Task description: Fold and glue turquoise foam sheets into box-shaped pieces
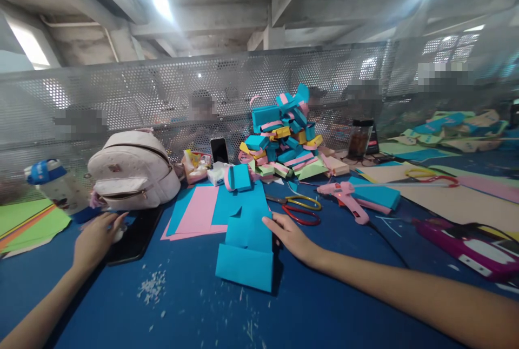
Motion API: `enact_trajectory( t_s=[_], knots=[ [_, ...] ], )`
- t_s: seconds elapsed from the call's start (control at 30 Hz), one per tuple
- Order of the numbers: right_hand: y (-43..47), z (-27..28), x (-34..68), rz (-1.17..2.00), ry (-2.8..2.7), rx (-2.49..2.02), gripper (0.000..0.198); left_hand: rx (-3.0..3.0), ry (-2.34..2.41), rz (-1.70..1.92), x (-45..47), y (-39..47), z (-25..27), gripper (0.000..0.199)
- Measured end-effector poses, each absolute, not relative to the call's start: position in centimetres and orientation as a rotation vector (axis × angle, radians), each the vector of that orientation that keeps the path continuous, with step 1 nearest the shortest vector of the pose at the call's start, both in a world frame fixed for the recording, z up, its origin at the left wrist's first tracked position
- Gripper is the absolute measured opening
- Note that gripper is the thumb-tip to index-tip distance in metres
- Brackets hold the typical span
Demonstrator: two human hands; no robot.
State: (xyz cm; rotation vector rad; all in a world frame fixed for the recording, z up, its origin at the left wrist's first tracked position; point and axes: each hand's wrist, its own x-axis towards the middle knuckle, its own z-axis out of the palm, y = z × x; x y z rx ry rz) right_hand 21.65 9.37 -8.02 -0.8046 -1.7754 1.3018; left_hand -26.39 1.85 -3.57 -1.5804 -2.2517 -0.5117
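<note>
My right hand [291, 234] pinches the right edge of a folded blue paper [245, 268], thumb on top and fingers beneath. The paper is creased into an unfinished box shape with a raised front flap. On the left, my left hand [96, 240] is bent over a black tablet or large phone [135, 235], closed around a small white object [119, 233] I cannot identify. Behind the folded paper lie blue and pink paper sheets [200, 206], with a small blue and pink paper bag [239, 178] on them. Scissors [300, 208] with red and yellow handles rest beyond my right hand.
A tall pile of folded paper bags [284, 143] stands at the back. A white backpack [132, 173] and bottle [60, 189] are at left. A pink glue gun [344, 198] with its cord and a purple case [466, 249] lie right. White scraps [152, 286] litter the front.
</note>
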Motion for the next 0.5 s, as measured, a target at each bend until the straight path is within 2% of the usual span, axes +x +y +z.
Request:
enact_trajectory(
  t_s=[0.27,0.4,0.5],
  knots=[
    [9.5,-8.3,21.7,1.301,-1.773,-0.799,0.046,-1.518,-2.228,-0.309,-25.5,1.7,-3.8,0.04],
    [9.5,-8.2,21.7,1.297,-1.774,-0.797,0.047,-1.542,-2.275,-0.345,-25.9,1.6,-3.1,0.039],
    [9.4,-8.1,21.7,1.298,-1.774,-0.793,0.048,-1.633,-2.366,-0.422,-27.3,1.4,-1.9,0.046]
  ],
)
